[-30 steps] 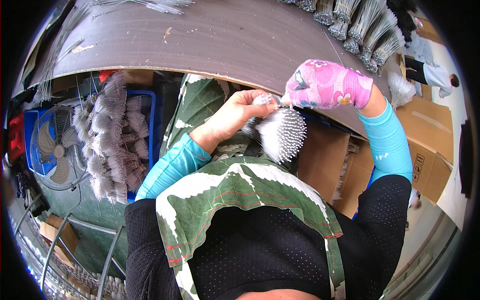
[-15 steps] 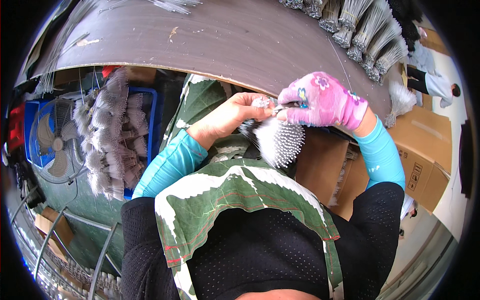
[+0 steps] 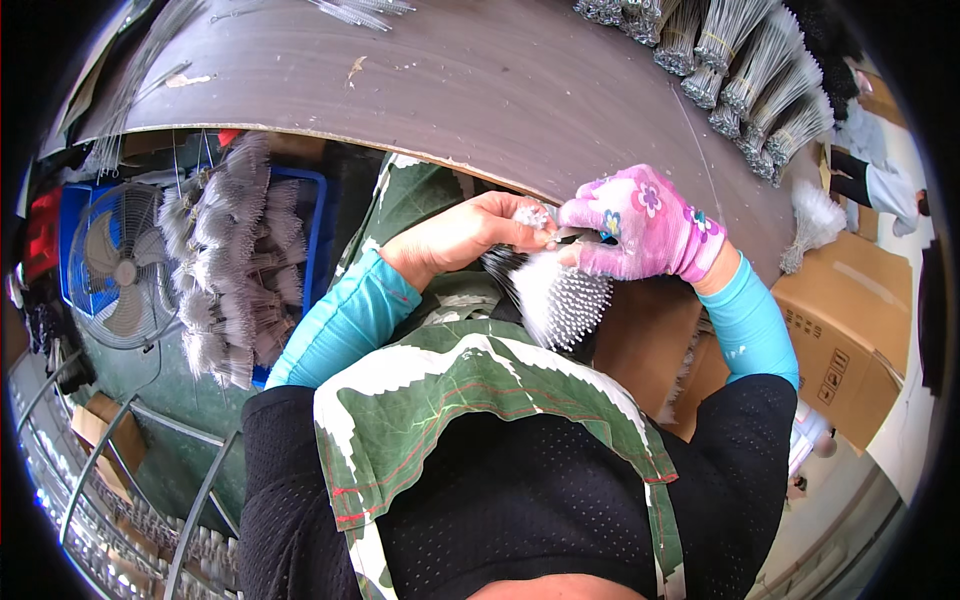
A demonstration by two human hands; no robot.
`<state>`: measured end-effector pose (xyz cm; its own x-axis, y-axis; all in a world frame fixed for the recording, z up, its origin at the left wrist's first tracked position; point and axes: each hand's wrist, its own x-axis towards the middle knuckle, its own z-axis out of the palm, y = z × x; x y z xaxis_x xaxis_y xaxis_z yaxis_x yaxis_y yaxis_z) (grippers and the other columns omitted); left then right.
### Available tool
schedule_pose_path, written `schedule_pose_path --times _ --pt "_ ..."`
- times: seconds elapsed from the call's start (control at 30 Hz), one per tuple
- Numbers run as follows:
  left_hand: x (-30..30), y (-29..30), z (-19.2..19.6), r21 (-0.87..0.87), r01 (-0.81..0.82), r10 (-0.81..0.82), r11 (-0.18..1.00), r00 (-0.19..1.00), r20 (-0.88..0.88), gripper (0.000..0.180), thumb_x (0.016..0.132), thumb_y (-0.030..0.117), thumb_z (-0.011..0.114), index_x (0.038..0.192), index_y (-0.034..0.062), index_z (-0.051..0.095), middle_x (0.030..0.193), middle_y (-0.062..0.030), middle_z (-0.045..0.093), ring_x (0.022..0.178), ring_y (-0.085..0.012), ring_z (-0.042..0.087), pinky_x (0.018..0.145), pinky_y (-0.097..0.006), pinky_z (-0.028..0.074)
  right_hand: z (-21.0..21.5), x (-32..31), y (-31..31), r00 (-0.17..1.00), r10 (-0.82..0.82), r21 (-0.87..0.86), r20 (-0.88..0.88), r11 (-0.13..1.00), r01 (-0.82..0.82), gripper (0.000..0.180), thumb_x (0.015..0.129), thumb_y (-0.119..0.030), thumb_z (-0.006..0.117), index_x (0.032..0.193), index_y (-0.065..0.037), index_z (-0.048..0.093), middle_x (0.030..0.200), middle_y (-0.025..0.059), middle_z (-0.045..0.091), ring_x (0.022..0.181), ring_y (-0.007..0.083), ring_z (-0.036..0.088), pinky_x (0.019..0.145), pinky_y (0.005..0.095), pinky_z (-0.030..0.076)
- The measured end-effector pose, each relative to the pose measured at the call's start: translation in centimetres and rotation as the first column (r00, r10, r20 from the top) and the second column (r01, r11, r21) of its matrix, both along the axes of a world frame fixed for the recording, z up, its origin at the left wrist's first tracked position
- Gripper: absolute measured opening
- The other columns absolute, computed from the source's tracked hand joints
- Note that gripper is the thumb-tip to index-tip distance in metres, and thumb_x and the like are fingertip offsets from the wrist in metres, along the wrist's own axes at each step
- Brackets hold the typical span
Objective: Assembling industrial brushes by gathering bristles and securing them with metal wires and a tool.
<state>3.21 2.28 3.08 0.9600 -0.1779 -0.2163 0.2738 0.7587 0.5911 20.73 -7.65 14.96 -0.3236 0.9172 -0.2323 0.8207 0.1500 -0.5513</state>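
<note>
From my remote seat I judged the work midway: my bare left hand (image 3: 470, 232) and gloved right hand (image 3: 640, 225) were both closed on the fanned wire bundle (image 3: 555, 300) just below the tabletop (image 3: 420, 90) edge, finished bundles (image 3: 750, 70) piled beyond.

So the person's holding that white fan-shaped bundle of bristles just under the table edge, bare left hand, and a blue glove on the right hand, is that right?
Not quite: the glove on the right hand is pink with a flower print, not blue. Blue is only the colour of the sleeves. The rest holds in the head view: the bare left hand and the gloved one meet on the white fan-shaped bundle of bristles, just under the edge of the table.
</note>
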Motion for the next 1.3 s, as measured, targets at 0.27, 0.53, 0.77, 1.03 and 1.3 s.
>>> schedule_pose_path --times 0.27,0.53,0.77,1.03,1.3 --pt "0.4 0.0 0.6 -0.025 0.029 -0.029 0.999 1.000 -0.001 0.015 0.082 0.009 0.062 0.095 0.0016 0.062 0.086 0.0004 0.062 0.081 -0.0082 0.055 0.079 -0.023 0.041 -0.9 0.6 -0.6 0.934 -0.155 -0.242 -0.322 0.967 0.077 0.033 0.072 -0.034 0.070 0.081 -0.003 0.063 0.066 0.0097 0.061 0.058 0.0230 0.059 0.051 0.0345 0.044" --pt "0.4 -0.6 1.0 0.089 0.023 -0.022 0.996 1.000 -0.004 0.013 0.084 0.011 0.061 0.093 0.0014 0.062 0.085 0.0008 0.061 0.081 -0.0072 0.054 0.077 -0.022 0.041 0.3 2.9 -1.0 0.730 -0.586 -0.712 -0.352 0.673 0.198 0.039 0.085 -0.038 0.060 0.083 0.001 0.066 0.066 0.0019 0.060 0.056 0.0078 0.050 0.051 0.0241 0.041" --pt "0.4 -0.6 1.2 0.120 -0.031 0.035 0.992 0.999 -0.037 0.014 0.085 0.011 0.061 0.093 0.0013 0.062 0.084 0.0015 0.059 0.080 -0.0076 0.052 0.077 -0.022 0.039 1.0 1.7 0.1 0.857 -0.501 -0.717 -0.120 0.641 0.275 0.032 0.088 -0.030 0.057 0.080 -0.001 0.066 0.060 0.0015 0.054 0.057 0.0089 0.048 0.056 0.0263 0.040" --pt "0.4 -0.6 1.2 0.110 -0.028 0.029 0.994 1.000 -0.007 0.014 0.084 0.011 0.061 0.094 0.0014 0.062 0.086 0.0017 0.060 0.082 -0.0075 0.052 0.079 -0.023 0.039 1.2 1.8 0.7 0.891 -0.442 -0.685 -0.100 0.680 0.261 0.039 0.084 -0.036 0.059 0.082 0.002 0.067 0.067 0.0055 0.062 0.064 0.0116 0.054 0.062 0.0292 0.045" --pt "0.5 -0.6 0.9 0.111 -0.012 0.012 0.994 1.000 -0.005 0.016 0.083 0.009 0.061 0.097 0.0008 0.062 0.089 0.0004 0.061 0.085 -0.0088 0.054 0.082 -0.023 0.040 0.4 2.1 0.6 0.934 -0.323 -0.631 -0.151 0.759 0.161 0.030 0.085 -0.028 0.061 0.082 0.002 0.064 0.062 0.0084 0.057 0.058 0.0133 0.046 0.059 0.0304 0.041"
